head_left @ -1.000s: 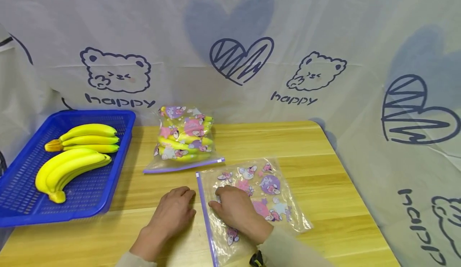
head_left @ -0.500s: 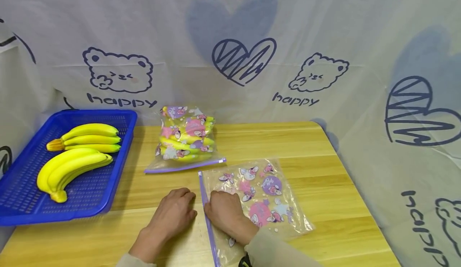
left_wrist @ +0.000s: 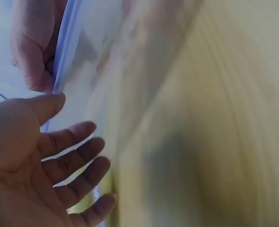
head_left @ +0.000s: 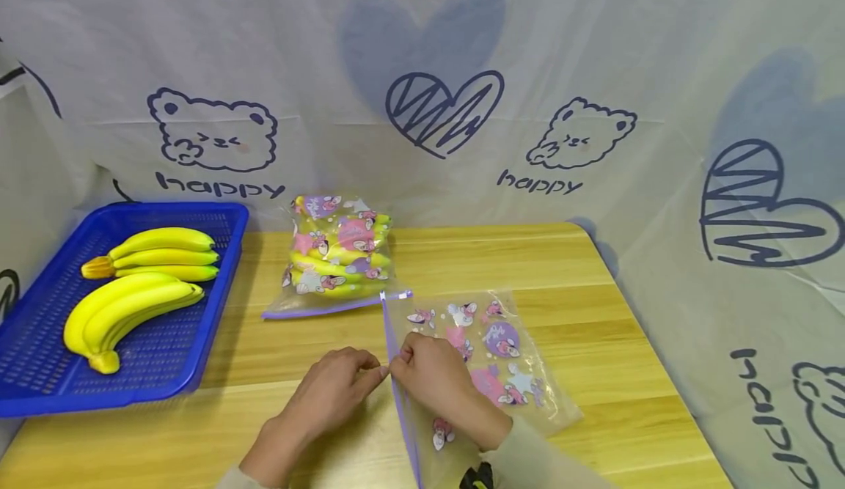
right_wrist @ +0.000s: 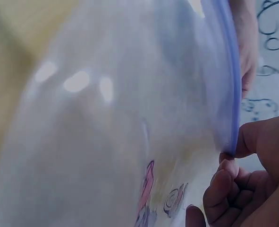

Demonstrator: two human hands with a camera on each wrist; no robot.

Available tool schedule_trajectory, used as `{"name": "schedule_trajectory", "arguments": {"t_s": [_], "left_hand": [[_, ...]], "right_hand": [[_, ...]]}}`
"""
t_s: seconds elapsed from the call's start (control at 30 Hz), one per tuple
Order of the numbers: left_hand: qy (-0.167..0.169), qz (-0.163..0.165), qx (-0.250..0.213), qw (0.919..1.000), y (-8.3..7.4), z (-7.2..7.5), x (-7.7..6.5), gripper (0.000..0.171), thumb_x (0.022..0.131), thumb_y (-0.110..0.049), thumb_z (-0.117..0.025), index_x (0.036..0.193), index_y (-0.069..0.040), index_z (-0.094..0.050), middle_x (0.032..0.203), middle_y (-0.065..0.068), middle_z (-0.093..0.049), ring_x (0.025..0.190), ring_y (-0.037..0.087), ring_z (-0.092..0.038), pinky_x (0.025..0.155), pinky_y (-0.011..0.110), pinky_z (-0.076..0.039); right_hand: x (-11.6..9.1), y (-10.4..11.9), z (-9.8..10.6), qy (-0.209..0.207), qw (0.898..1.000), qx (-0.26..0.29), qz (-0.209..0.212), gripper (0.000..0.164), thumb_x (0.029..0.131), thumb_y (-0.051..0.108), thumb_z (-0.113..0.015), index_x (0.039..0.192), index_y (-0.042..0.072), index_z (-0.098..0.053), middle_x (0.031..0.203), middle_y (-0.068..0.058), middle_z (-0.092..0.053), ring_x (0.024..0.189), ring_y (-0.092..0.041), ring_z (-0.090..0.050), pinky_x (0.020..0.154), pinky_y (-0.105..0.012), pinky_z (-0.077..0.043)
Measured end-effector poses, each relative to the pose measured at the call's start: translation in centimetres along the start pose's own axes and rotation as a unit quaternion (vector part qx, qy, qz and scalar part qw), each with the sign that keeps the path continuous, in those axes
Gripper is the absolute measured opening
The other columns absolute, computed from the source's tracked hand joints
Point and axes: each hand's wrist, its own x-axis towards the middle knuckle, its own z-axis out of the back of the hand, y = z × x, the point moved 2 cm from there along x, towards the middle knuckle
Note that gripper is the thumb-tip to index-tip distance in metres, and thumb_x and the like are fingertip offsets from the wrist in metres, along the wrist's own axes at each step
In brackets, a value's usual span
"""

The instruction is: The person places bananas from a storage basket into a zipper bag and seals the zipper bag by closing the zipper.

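A clear zip bag [head_left: 528, 379] with pink and purple prints lies in front of me, its purple zip edge lifted toward the left. My right hand [head_left: 439, 383] pinches that edge between thumb and finger, plain in the right wrist view, where the bag's clear film [right_wrist: 106, 142] bulges beside the hand. From the other side my left hand [head_left: 333, 394] reaches the edge. The left wrist view has this left hand [left_wrist: 16, 156] with fingers spread and apart, thumb tip right at the purple strip. No banana shows inside this bag.
Behind stands a second printed zip bag [head_left: 339, 243] holding bananas, its purple zip strip overlapped by the nearer bag's corner. At left, a blue basket [head_left: 188, 386] holds two banana bunches, one [head_left: 138, 317] in front of the other [head_left: 161, 254]. A printed curtain [head_left: 343, 159] borders the table.
My right hand has gone to the bag's zip edge, taken hold of it, and raised it, shifting it slightly right. The left hand has moved right to the edge, its thumb now extended.
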Motion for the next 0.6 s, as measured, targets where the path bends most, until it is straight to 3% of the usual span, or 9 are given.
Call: {"name": "schedule_trajectory", "arguments": {"t_s": [0.13, 0.3, 0.43, 0.5, 0.6], "left_hand": [[0.036, -0.016, -0.098, 0.9944, -1.9, 1.2, -0.4, 0.023, 0.104, -0.043, -0.064, 0.106, -0.025, -0.077, 0.105, -0.008, -0.075, 0.103, 0.016, -0.069, 0.088, 0.045, -0.056], [0.078, -0.03, -0.189, 0.9784, -4.5, 3.3, -0.9, 0.035, 0.104, -0.051, -0.062, 0.118, -0.021, -0.075, 0.109, -0.006, -0.076, 0.106, 0.016, -0.069, 0.09, 0.045, -0.056], [0.077, -0.033, -0.208, 0.9746, -6.3, 4.8, -1.0, 0.04, 0.103, -0.051, -0.063, 0.124, -0.017, -0.073, 0.104, -0.006, -0.076, 0.098, 0.012, -0.069, 0.083, 0.037, -0.056], [0.061, -0.035, -0.196, 0.9781, -7.1, 5.6, -1.0, 0.029, 0.104, -0.044, -0.065, 0.113, -0.018, -0.073, 0.093, -0.009, -0.073, 0.085, 0.008, -0.065, 0.074, 0.03, -0.053], [0.029, -0.027, -0.166, 0.9854, -8.1, 7.1, -1.0, 0.02, 0.104, -0.032, -0.066, 0.089, -0.018, -0.066, 0.073, -0.007, -0.059, 0.066, 0.008, -0.051, 0.059, 0.026, -0.042]], "right_hand": [[-0.2, 1.1, 2.4, -0.012, 0.999, 0.042, 0.007, 0.012, 0.089, 0.009, -0.063, 0.078, 0.011, -0.06, 0.057, 0.008, -0.051, 0.042, -0.001, -0.037, 0.039, -0.015, -0.028], [-0.2, 2.5, 5.3, -0.008, 0.995, 0.095, 0.015, 0.011, 0.092, 0.009, -0.064, 0.081, 0.011, -0.064, 0.061, 0.007, -0.055, 0.044, -0.003, -0.038, 0.041, -0.016, -0.029], [0.1, 3.7, 7.6, 0.011, 0.991, 0.136, 0.008, 0.01, 0.093, 0.012, -0.065, 0.083, 0.013, -0.066, 0.067, 0.006, -0.059, 0.049, -0.005, -0.042, 0.046, -0.019, -0.034], [0.4, 4.2, 8.7, 0.008, 0.99, 0.138, 0.002, 0.01, 0.091, 0.013, -0.066, 0.082, 0.014, -0.067, 0.067, 0.006, -0.06, 0.05, -0.006, -0.043, 0.048, -0.021, -0.036], [0.8, 4.9, 10.3, -0.018, 0.996, 0.081, 0.012, 0.01, 0.086, 0.013, -0.068, 0.077, 0.015, -0.064, 0.063, 0.007, -0.057, 0.05, -0.007, -0.045, 0.048, -0.023, -0.037]]}}
